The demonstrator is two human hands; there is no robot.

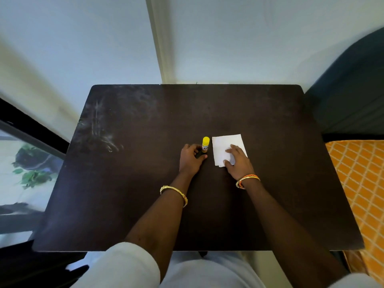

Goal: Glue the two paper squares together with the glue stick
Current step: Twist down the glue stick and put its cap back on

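Observation:
A glue stick (205, 142) with a yellow cap stands upright near the middle of the dark table (145, 183). My left hand (191, 160) curls around its lower part, thumb in front and fingers behind. Just to the right lies white paper (223, 145), seemingly two squares stacked with a slight offset at the near edge. My right hand (238, 163) rests flat on the paper's near right part with its fingers straight.
The table stands against a pale wall. A dark chair (349, 96) is at the right, with an orange patterned cushion (361, 183) beside the table's right edge. A window with plants (31, 173) is at the left.

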